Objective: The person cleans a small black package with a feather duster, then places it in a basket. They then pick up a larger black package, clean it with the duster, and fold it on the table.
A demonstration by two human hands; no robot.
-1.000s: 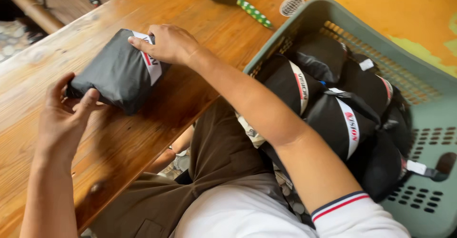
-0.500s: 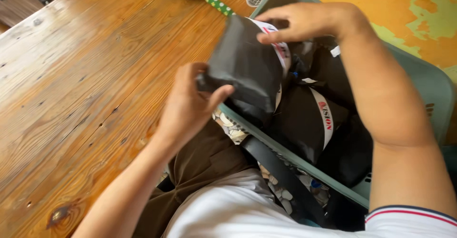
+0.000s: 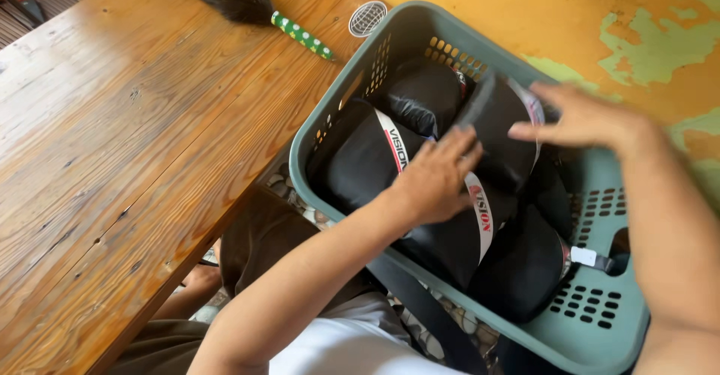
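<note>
While both hands sit low inside the green basket (image 3: pixel 352 82), the black bundle (image 3: pixel 499 131) lies between them, tilted, near the basket's far side and resting on the other black bundles (image 3: pixel 367 161) packed there. The left hand (image 3: pixel 435 180) lies flat, fingers spread and pressed against the bundle's near face; it is not closed round anything, just a palm laid on. The right hand (image 3: pixel 581 120) reaches in from the far rim, fingers stretched out and touching the bundle's far edge, open too, with no curl of a grip to be seen. So the bundle is pinned between two flat hands rather than clutched. Each bundle in the basket shows a white band across it. Beside the basket runs the wooden table (image 3: pixel 127 142), its edge just next to the basket's left wall. At the table's far end lies a duster (image 3: pixel 247 4) with a green dotted handle, well apart from the hands.
</note>
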